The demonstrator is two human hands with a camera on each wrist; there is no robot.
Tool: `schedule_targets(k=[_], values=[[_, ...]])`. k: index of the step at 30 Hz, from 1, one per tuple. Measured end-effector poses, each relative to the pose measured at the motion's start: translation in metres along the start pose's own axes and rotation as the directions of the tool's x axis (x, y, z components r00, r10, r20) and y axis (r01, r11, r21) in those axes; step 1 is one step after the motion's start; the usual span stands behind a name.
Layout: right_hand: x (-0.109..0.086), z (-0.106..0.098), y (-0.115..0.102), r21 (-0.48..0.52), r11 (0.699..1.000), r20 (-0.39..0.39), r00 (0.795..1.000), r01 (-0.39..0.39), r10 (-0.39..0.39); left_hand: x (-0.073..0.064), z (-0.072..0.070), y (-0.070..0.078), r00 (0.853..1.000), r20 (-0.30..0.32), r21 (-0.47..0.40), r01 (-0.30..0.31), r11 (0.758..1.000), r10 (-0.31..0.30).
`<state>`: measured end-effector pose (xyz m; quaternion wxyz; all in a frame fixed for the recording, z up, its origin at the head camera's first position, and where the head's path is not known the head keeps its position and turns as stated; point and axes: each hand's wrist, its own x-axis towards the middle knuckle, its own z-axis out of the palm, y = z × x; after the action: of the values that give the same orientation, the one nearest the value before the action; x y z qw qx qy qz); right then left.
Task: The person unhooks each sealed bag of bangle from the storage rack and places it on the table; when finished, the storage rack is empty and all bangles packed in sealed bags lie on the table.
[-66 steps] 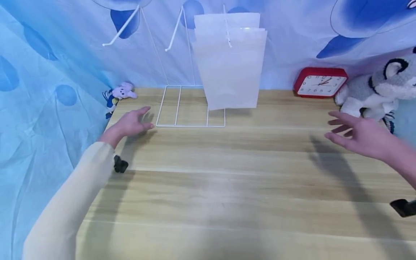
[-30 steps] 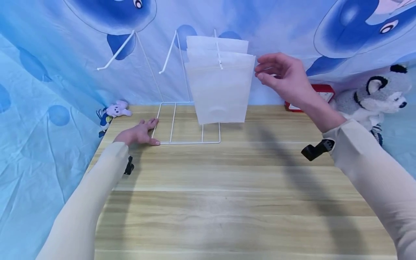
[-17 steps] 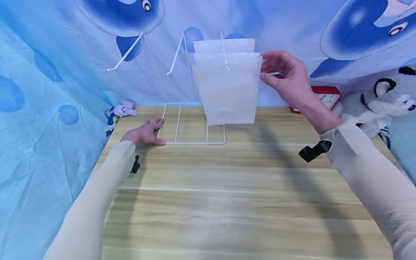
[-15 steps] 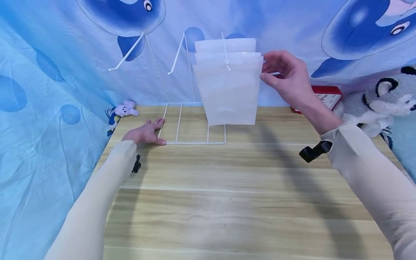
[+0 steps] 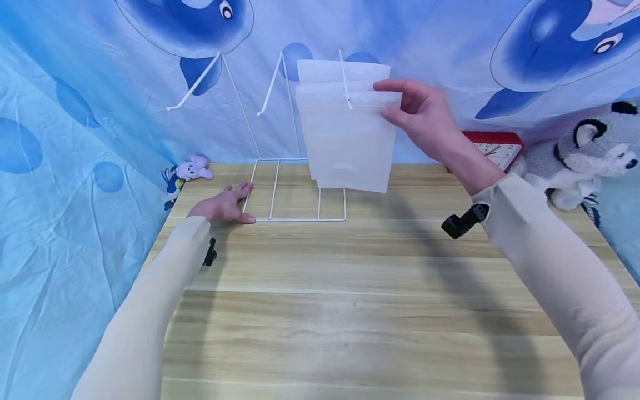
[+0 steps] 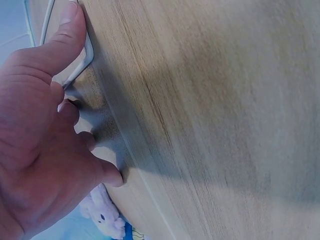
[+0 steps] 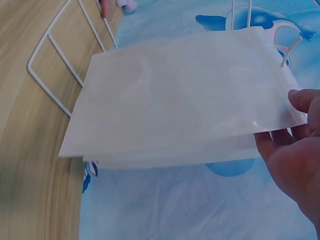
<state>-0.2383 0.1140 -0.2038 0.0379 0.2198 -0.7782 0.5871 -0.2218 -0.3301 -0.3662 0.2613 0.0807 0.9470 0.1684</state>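
Note:
Several frosted white plastic bags hang one behind another from the rightmost hook [image 5: 346, 89] of a white wire rack [image 5: 295, 220]. My right hand [image 5: 425, 114] pinches the front bag [image 5: 350, 147] at its upper right edge, thumb in front and fingers behind. In the right wrist view, the front bag [image 7: 175, 95] stands apart from those behind it [image 7: 200, 152] along the near side. My left hand [image 5: 222, 205] rests on the left front corner of the rack's base, fingers spread. The left wrist view shows the thumb along the base wire [image 6: 86, 55] and fingertips down at the wooden table.
Two more hooks of the rack, the left one [image 5: 194, 83] and the middle one [image 5: 270, 86], carry nothing. A small purple plush toy [image 5: 192, 168] sits at the table's back left. Behind my right forearm are a red clock [image 5: 497, 149] and a grey-and-white plush dog [image 5: 575, 153].
My left hand has come onto the rack's base corner. My right hand has gone up and left from the table's right side to the bags and now pinches the front one, which has shifted slightly.

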Motion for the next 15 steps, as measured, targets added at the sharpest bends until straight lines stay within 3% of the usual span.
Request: schedule_targets(k=[8, 15], values=[[0.0103, 0.005, -0.0045, 0.033, 0.998, 0.025, 0.998, -0.061, 0.061, 0.0004, -0.0019, -0.0015, 1.0, 0.012, 0.003, -0.027, 1.0, 0.027], [0.0088, 0.0035, -0.0087, 0.126, 0.987, 0.022, 0.995, -0.104, 0.102, 0.0008, -0.003, 0.0017, 1.0, 0.017, -0.008, -0.018, 1.0, 0.018]])
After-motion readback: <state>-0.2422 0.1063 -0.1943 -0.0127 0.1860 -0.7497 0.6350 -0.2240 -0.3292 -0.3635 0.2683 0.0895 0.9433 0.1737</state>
